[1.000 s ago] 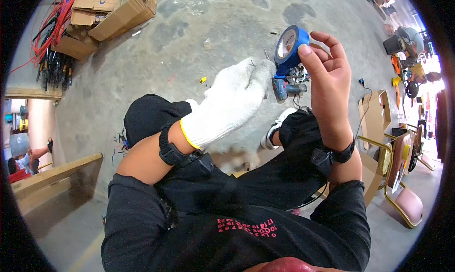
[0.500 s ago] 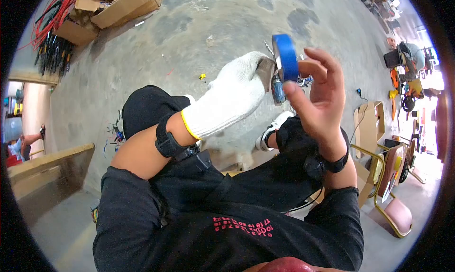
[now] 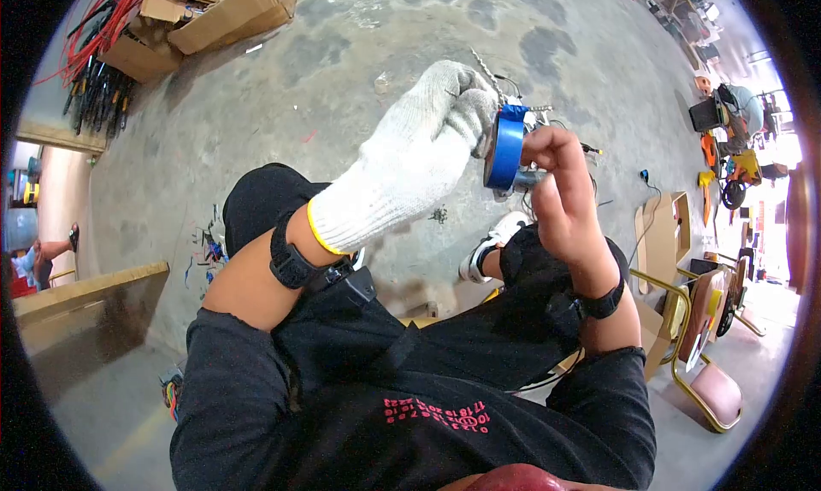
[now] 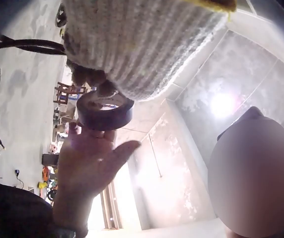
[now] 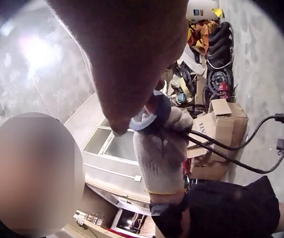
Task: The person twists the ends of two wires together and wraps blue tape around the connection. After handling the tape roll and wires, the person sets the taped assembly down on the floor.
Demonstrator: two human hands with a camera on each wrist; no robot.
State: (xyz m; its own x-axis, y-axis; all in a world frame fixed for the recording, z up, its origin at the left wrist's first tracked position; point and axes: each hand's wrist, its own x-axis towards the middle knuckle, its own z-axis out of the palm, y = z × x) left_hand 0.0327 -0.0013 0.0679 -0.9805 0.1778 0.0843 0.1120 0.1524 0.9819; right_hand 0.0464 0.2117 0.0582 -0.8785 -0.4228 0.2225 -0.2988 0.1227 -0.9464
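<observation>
My left hand [image 3: 415,153], in a white knitted glove, grips a pair of black cables [image 5: 231,146] in front of my body. A twisted length of cable [image 3: 485,72] sticks out past the gloved fingers in the head view. A roll of blue tape [image 3: 506,151] stands on edge beside them, a blue strip at its top meeting the cable. My bare right hand [image 3: 566,187] has its bent fingers at the roll's near side, the thumb apart from it. From the left wrist, the roll [image 4: 105,118] lies between the glove [image 4: 142,44] and the bare hand [image 4: 85,161].
Behind the tape, tools and wires [image 3: 539,179] lie on the concrete floor. Cardboard boxes [image 3: 231,25] and red cables [image 3: 107,29] are at the far left. A folding chair [image 3: 718,388] and an opened carton [image 3: 663,226] stand at the right. A wooden board [image 3: 94,281] is at the left.
The tape roll has moved down and turned from showing its open side to its blue rim. My right thumb has come away from it. The left hand has shifted up slightly, showing the cable.
</observation>
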